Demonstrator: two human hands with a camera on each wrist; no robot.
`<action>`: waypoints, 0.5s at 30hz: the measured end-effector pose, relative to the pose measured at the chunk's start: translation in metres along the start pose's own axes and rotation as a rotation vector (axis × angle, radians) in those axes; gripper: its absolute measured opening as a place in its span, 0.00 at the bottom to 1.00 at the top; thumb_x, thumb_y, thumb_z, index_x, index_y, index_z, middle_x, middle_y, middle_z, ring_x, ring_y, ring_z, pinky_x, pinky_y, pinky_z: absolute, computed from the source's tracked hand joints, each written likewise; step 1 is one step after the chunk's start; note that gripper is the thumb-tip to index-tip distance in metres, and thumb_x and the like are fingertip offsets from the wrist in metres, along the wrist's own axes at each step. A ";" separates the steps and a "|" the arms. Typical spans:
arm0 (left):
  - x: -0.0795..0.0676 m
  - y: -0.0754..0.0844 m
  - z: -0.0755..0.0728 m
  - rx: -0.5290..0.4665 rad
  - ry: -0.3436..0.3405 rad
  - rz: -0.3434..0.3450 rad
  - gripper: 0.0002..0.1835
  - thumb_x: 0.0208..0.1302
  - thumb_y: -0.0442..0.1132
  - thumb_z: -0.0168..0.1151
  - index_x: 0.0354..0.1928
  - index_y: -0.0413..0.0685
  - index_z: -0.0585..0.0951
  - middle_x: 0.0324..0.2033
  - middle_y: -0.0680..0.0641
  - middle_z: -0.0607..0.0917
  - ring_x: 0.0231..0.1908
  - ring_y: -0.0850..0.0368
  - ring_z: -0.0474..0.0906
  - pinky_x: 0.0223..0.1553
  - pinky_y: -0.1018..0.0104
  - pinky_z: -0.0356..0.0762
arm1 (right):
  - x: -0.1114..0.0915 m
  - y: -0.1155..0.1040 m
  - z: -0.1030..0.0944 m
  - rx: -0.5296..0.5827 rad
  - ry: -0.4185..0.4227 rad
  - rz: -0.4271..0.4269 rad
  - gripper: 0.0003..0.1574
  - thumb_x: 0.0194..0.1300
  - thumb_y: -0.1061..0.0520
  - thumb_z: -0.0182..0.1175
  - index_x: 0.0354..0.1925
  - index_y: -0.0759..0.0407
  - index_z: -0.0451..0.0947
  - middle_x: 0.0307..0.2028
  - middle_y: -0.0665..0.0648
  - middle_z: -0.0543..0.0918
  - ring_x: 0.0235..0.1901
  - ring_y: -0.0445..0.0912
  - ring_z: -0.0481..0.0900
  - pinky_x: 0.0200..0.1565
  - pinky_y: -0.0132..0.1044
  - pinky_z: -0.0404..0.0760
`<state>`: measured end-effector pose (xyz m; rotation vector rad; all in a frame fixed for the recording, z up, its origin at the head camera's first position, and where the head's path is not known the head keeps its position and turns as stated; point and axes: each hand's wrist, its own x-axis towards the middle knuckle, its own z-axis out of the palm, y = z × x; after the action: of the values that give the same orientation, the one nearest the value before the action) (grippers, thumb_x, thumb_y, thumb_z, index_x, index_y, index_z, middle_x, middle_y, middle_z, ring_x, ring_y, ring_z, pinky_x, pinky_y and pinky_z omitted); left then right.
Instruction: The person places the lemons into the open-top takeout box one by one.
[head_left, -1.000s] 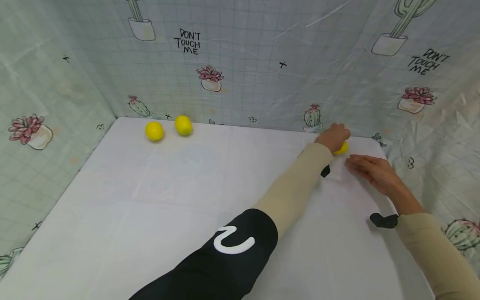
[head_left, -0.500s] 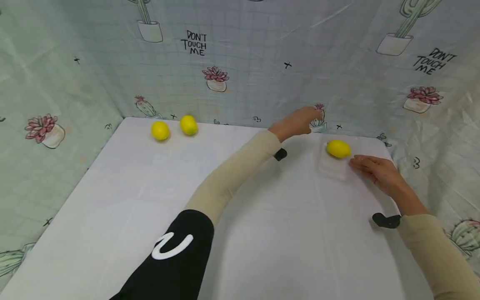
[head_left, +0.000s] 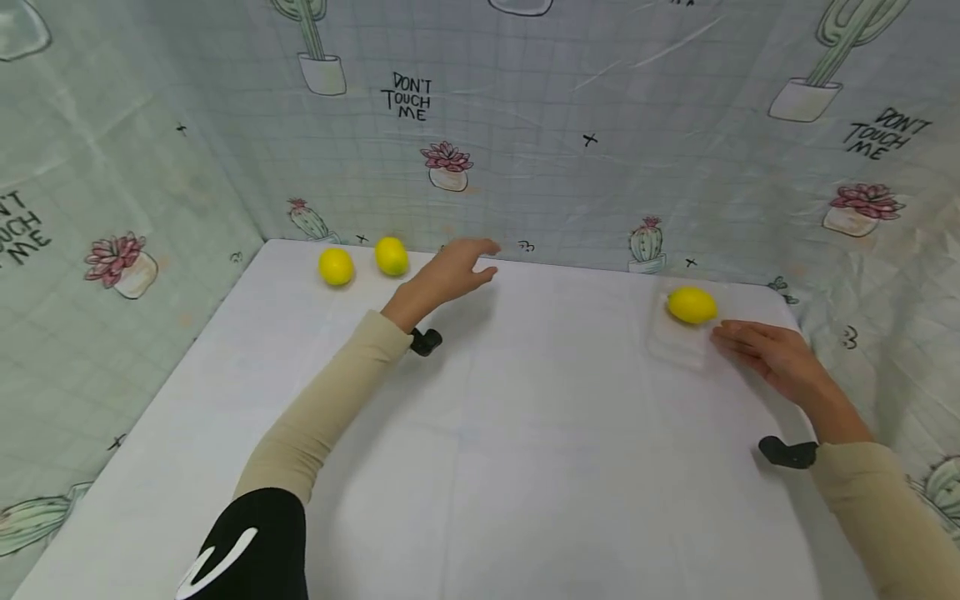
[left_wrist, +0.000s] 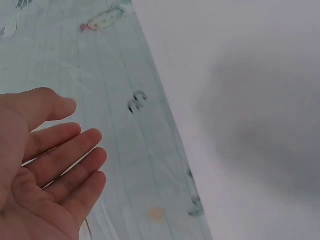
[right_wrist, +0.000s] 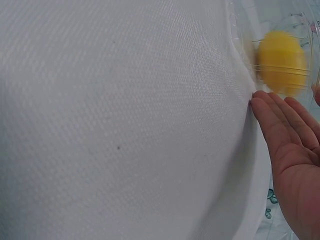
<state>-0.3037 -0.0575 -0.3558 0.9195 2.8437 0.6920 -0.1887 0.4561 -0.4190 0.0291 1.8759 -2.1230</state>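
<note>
My left hand (head_left: pixel 452 271) is over the back of the table, holding nothing, its fingers loosely extended and thumb apart, as the left wrist view also shows. Just left of it are two yellow lemons, one (head_left: pixel 392 256) by the back edge and another (head_left: pixel 336 267) farther left. At the back right, a third lemon (head_left: pixel 692 306) lies inside a clear plastic container (head_left: pixel 675 352). My right hand (head_left: pixel 772 358) has its straight fingertips right at the container's near right side. Through the clear wall, the right wrist view shows that lemon (right_wrist: pixel 282 62) beyond the fingertips.
A white cloth covers the table (head_left: pixel 525 433). Behind it and along both sides hangs a sheet (head_left: pixel 540 108) printed with cacti and lettering. Black wrist mounts show below the left hand and the right hand.
My left hand has withdrawn from the lemon in the container and swept left toward the two other lemons. The right hand stays beside the container. The head view has shifted slightly.
</note>
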 end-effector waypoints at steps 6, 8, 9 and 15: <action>-0.039 -0.038 -0.011 -0.014 0.062 -0.143 0.24 0.76 0.42 0.58 0.68 0.39 0.74 0.66 0.41 0.78 0.67 0.45 0.72 0.69 0.52 0.69 | -0.002 0.000 -0.002 0.026 -0.032 -0.014 0.17 0.80 0.63 0.48 0.53 0.52 0.83 0.51 0.51 0.88 0.52 0.39 0.85 0.51 0.30 0.83; -0.048 -0.050 -0.017 -0.042 0.125 -0.199 0.25 0.75 0.42 0.59 0.69 0.39 0.73 0.66 0.40 0.77 0.68 0.44 0.71 0.69 0.51 0.69 | -0.001 -0.001 -0.001 0.031 -0.035 -0.014 0.17 0.80 0.63 0.48 0.53 0.53 0.83 0.51 0.51 0.88 0.52 0.39 0.85 0.51 0.30 0.83; -0.051 -0.056 -0.019 -0.057 0.161 -0.230 0.25 0.75 0.42 0.59 0.70 0.39 0.73 0.66 0.40 0.77 0.68 0.44 0.71 0.68 0.50 0.69 | -0.001 -0.001 0.000 0.030 -0.039 -0.016 0.17 0.80 0.63 0.48 0.53 0.53 0.83 0.51 0.51 0.88 0.52 0.39 0.85 0.51 0.30 0.83; -0.063 -0.087 -0.027 -0.138 0.348 -0.416 0.30 0.76 0.44 0.58 0.74 0.40 0.68 0.70 0.38 0.73 0.67 0.40 0.71 0.68 0.48 0.69 | -0.001 -0.001 0.003 0.022 -0.011 0.007 0.17 0.80 0.62 0.49 0.50 0.51 0.85 0.50 0.49 0.88 0.51 0.38 0.85 0.50 0.28 0.83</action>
<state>-0.3047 -0.1666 -0.3744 0.1839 3.0736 1.0555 -0.1879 0.4532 -0.4172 0.0291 1.8439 -2.1342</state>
